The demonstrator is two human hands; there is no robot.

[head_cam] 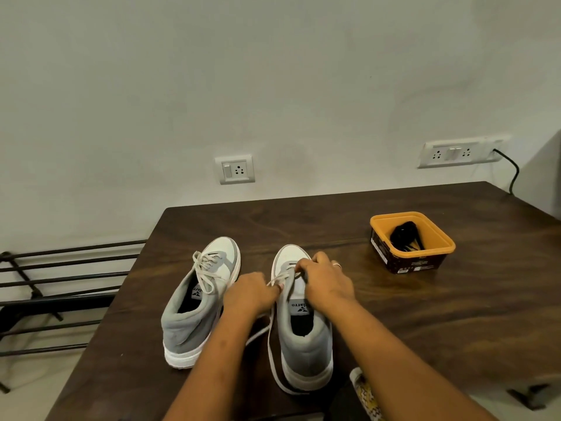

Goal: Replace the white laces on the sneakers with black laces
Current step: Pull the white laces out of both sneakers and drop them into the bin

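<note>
Both forearms (pixel 409 354) are bare. The right hand (pixel 326 282) wears a thin ring (pixel 337 264). Yellow-and-white patterned cloth (pixel 365 393), possibly clothing, shows beneath the right forearm.

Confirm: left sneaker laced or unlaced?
Laced. The left sneaker has its white lace criss-crossed up the front, tied in a bow.

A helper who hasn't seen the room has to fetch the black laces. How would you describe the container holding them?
On the dark wooden table, look toward its far right side, below the double wall socket. A small square tub stands there, black laces inside. Unlike the two grey-and-white sneakers to its left, it has an orange rim and dark brown printed sides.
</note>
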